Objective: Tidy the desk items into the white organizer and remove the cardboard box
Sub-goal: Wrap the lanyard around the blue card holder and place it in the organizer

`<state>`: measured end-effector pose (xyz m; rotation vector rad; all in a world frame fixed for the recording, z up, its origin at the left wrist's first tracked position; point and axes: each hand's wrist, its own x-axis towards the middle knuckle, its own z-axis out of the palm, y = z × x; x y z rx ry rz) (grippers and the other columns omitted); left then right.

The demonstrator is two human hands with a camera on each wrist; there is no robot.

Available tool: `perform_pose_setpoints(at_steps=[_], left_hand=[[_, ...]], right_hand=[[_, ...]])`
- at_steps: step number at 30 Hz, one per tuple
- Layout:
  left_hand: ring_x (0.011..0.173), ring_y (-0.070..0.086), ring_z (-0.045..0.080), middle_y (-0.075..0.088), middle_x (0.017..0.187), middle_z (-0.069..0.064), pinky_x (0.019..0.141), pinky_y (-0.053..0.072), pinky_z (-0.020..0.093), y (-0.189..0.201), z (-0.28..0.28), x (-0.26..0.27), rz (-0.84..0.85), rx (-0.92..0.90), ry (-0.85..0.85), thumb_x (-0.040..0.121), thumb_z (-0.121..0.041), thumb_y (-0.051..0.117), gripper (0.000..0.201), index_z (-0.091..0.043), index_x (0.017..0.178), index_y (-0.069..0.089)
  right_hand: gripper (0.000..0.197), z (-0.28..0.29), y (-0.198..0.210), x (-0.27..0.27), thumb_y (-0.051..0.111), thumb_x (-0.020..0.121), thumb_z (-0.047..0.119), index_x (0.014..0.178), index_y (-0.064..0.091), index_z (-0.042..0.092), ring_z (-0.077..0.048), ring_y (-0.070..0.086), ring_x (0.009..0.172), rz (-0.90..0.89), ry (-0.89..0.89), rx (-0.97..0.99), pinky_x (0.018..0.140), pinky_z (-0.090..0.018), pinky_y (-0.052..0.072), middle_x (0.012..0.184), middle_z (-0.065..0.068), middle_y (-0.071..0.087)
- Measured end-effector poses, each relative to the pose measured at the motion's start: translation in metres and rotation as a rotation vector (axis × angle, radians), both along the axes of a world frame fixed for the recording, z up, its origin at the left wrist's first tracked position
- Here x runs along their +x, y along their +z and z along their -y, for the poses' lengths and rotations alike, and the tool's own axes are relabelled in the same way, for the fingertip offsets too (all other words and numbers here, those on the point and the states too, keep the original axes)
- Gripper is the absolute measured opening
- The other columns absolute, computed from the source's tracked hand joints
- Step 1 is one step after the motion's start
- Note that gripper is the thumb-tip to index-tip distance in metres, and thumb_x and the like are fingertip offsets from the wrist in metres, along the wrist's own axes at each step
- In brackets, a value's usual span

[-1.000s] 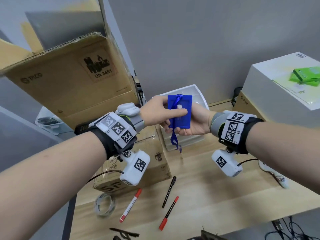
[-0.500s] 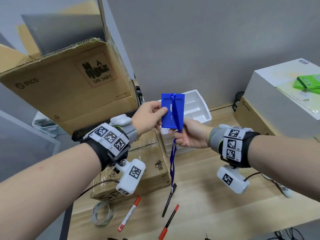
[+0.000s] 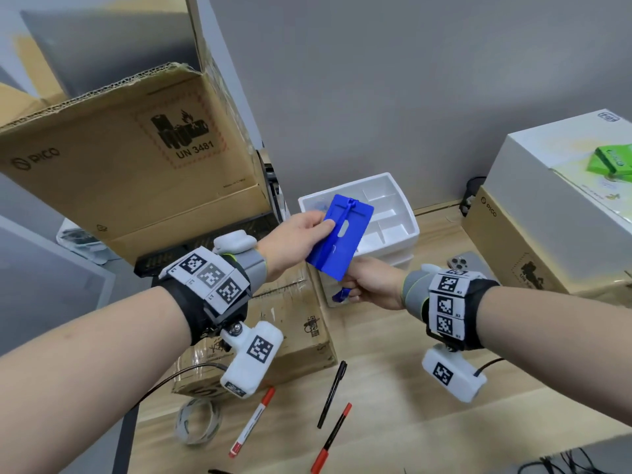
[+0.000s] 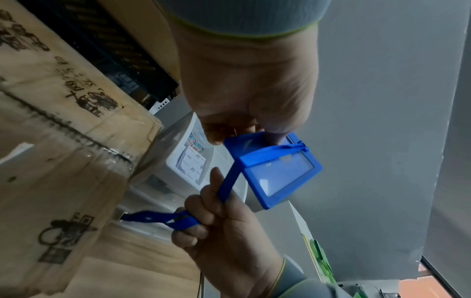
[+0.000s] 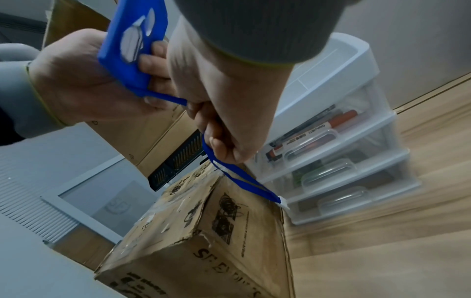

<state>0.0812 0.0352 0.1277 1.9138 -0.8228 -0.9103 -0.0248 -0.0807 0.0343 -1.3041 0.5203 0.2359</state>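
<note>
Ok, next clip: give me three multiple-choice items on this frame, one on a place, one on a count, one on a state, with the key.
1. Where is the blue badge holder?
A. in both hands, before the white organizer
B. on the desk
C. inside a drawer

2. How many pens lie on the desk?
A. one
B. three
C. five

3. What does the right hand grip?
A. nothing
B. a pen
C. the blue lanyard

Key: 1 A, the left hand pinches its edge. 2 B, one black, two red-capped. 3 C, fingers curl round the strap.

Blue badge holder (image 3: pixel 338 236), white organizer (image 3: pixel 396 213)
</note>
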Motion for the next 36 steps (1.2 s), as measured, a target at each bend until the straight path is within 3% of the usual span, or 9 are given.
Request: perform_pose_setpoints(at_steps=[3,6,10,13,16,22,27,33,36], left_hand=[[0.086,0.062,0.015,0.068,0.097,0.007,0.081,0.047,0.031,-0.006,-0.004,0.001,-0.011,0.035,-0.023,0.107,-0.026,0.044,0.028,-0.002,0.106,0.059],[0.085,0.058,0.021,0.066,0.102,0.024,0.08,0.047,0.039,-0.011,-0.006,0.001,0.045,0.082,-0.079,0.102,-0.035,0.049,0.034,-0.002,0.104,0.057],[0.079,0.064,0.028,0.068,0.101,0.019,0.078,0.056,0.051,-0.017,-0.007,-0.001,0.235,0.195,-0.163,0.086,-0.057,0.047,0.05,-0.013,0.105,0.06],[0.064,0.058,0.031,0.067,0.087,0.012,0.058,0.052,0.042,-0.018,-0.009,0.001,0.25,0.239,-0.157,0.091,-0.052,0.046,0.041,-0.015,0.102,0.058],[0.058,0.055,0.023,0.062,0.08,0.011,0.048,0.046,0.03,-0.022,-0.012,0.005,0.293,0.287,-0.14,0.103,-0.032,0.047,0.027,-0.006,0.101,0.055],[0.062,0.056,0.027,0.058,0.083,0.014,0.052,0.047,0.033,-0.038,-0.025,0.001,0.287,0.458,-0.256,0.104,-0.031,0.047,0.033,0.001,0.101,0.053],[0.05,0.057,0.027,0.058,0.075,0.013,0.038,0.048,0.027,-0.036,-0.029,0.006,0.302,0.431,-0.068,0.101,-0.024,0.047,0.02,-0.008,0.091,0.05],[0.06,0.067,0.036,0.068,0.094,0.03,0.052,0.058,0.042,-0.035,-0.037,0.019,0.178,0.314,0.184,0.099,-0.021,0.053,0.015,-0.01,0.089,0.05],[0.052,0.067,0.032,0.069,0.091,0.029,0.047,0.055,0.035,-0.036,-0.04,0.017,0.178,0.3,0.197,0.098,-0.017,0.054,0.016,-0.009,0.086,0.049]], right_hand=[[0.029,0.012,-0.005,0.002,0.04,0.098,0.014,0.071,0.035,0.024,-0.016,0.013,0.062,0.004,0.042,-0.076,0.059,-0.03,0.018,0.06,0.005,0.024],[0.019,0.021,-0.001,0.002,0.045,0.094,0.018,0.076,0.045,0.021,-0.013,0.021,0.06,0.044,0.102,-0.167,0.062,-0.031,0.024,0.064,0.005,0.029],[0.022,0.032,0.008,0.006,0.045,0.094,0.006,0.089,0.057,0.024,-0.013,0.035,0.071,0.024,0.106,-0.238,0.066,-0.027,0.034,0.077,-0.001,0.046],[0.033,0.042,0.011,0.01,0.038,0.092,-0.008,0.075,0.053,0.017,-0.012,0.031,0.061,-0.012,0.07,-0.282,0.058,-0.025,0.03,0.068,0.0,0.042],[0.037,0.047,0.015,0.012,0.046,0.095,0.001,0.063,0.047,0.018,-0.013,0.028,0.056,-0.01,0.08,-0.326,0.057,-0.026,0.027,0.059,0.001,0.036],[0.044,0.059,0.027,0.026,0.057,0.099,0.04,0.062,0.044,0.021,-0.017,0.04,0.066,-0.06,0.074,-0.443,0.079,-0.033,0.037,0.057,0.003,0.044],[0.04,0.052,0.041,0.036,0.052,0.101,0.041,0.067,0.043,0.023,-0.017,0.037,0.065,-0.028,0.132,-0.396,0.074,-0.034,0.031,0.056,0.004,0.041],[0.04,0.033,0.053,0.037,0.042,0.107,0.031,0.068,0.04,0.022,-0.01,0.034,0.054,0.033,0.234,-0.292,0.062,-0.027,0.03,0.054,0.007,0.038],[0.04,0.032,0.056,0.039,0.043,0.106,0.031,0.068,0.043,0.021,-0.012,0.039,0.059,0.075,0.183,-0.302,0.067,-0.027,0.034,0.054,0.006,0.04]])
